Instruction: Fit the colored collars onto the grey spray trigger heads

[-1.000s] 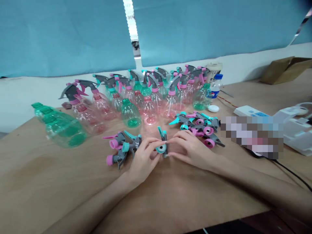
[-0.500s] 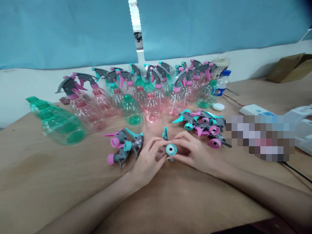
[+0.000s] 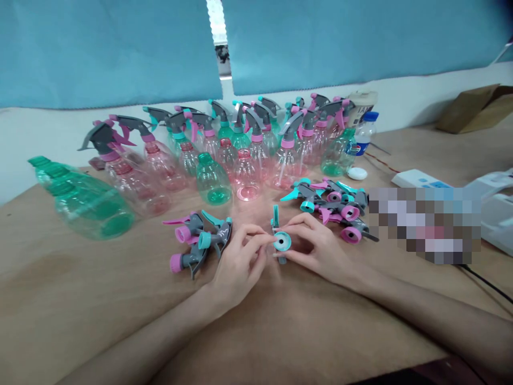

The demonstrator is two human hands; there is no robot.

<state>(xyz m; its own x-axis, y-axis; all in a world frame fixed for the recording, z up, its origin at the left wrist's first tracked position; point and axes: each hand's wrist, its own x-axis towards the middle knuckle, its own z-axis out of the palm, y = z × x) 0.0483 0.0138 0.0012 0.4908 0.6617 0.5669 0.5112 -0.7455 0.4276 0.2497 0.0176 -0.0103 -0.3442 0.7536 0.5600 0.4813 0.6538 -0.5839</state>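
My right hand (image 3: 323,248) grips a grey trigger spray head with a turquoise collar (image 3: 282,241) between thumb and fingers. The collar's opening faces me and shows a dark hole inside; the turquoise trigger (image 3: 275,215) points away. My left hand (image 3: 240,262) is beside it, index fingertip at the collar's left rim, other fingers curled. Whatever those curled fingers may hold is hidden. Left of my left hand lie several loose spray heads (image 3: 196,240) with pink or turquoise collars. Beyond my right hand is a larger heap of spray heads (image 3: 332,206).
Behind stand several pink and green bottles topped with spray heads (image 3: 286,160), plus uncapped ones such as a green bottle (image 3: 214,182). More green bottles (image 3: 88,206) lean at left. A blue-capped bottle (image 3: 364,133), white power strip (image 3: 419,182) and cardboard box (image 3: 473,109) are at right.
My left thumb has drawn back from the collar, leaving the index fingertip at its rim. The spray head stays in my right hand. The view has shifted slightly.
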